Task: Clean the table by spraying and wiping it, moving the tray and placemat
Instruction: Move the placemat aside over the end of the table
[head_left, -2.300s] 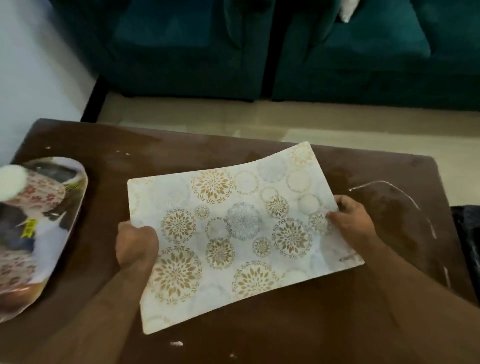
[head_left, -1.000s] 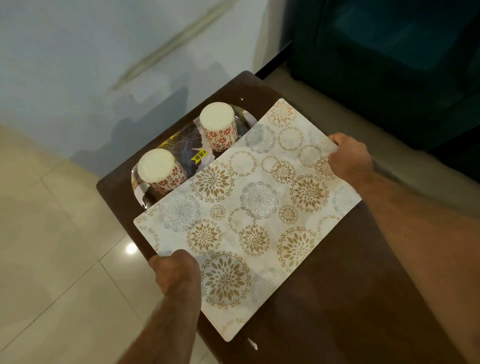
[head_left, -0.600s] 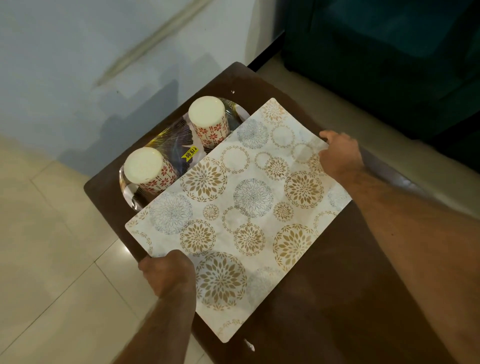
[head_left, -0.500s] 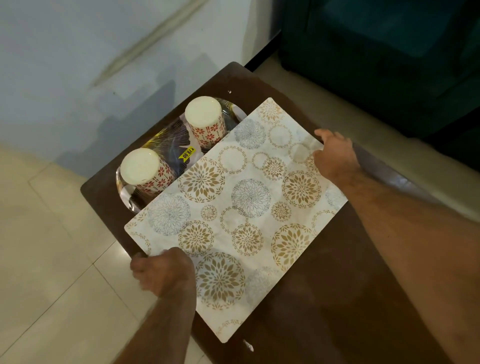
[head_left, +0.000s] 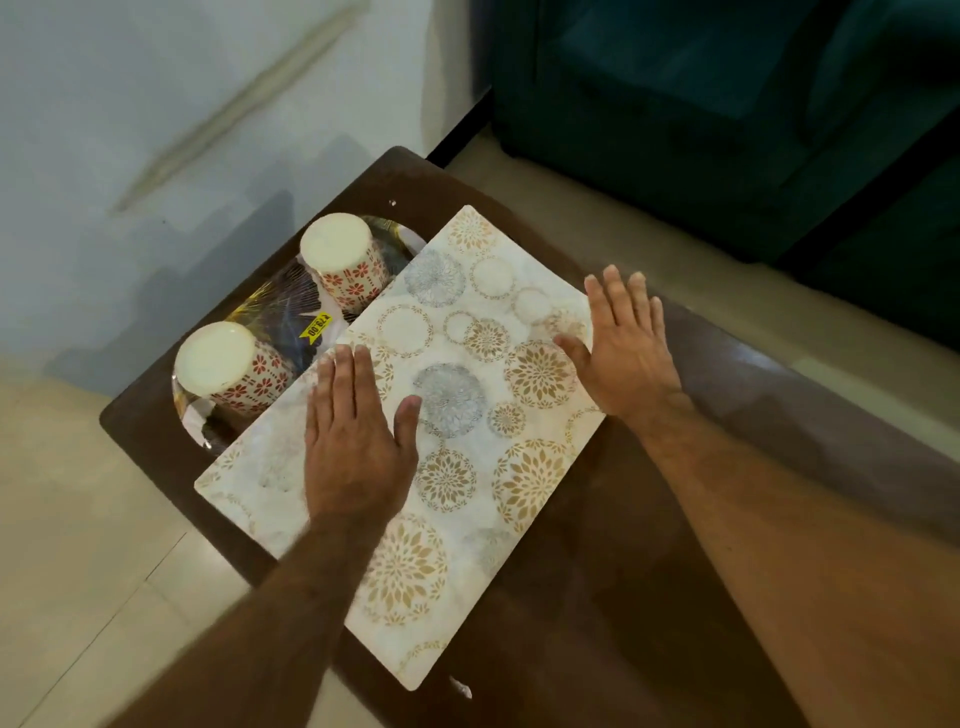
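Note:
The white placemat (head_left: 457, 457) with gold and grey flower circles lies flat on the dark brown table (head_left: 597, 597), its left edge over the rim of the oval tray (head_left: 270, 306). Two upturned patterned cups (head_left: 345, 267) (head_left: 228, 366) stand on the tray at the table's left end. My left hand (head_left: 353, 441) rests flat on the placemat's left half, fingers spread. My right hand (head_left: 623, 348) lies flat on the mat's right edge, fingers apart. Neither hand holds anything.
A white wall (head_left: 156, 130) stands close behind the table's left end. A dark teal sofa (head_left: 727, 104) fills the upper right. Pale tiled floor (head_left: 78, 545) lies below the table's left edge. A small white scrap (head_left: 461, 687) sits near the mat's lower corner.
Both hands have let go of the placemat's edges and now lie flat on top of it. The mat has settled onto the table beside the tray.

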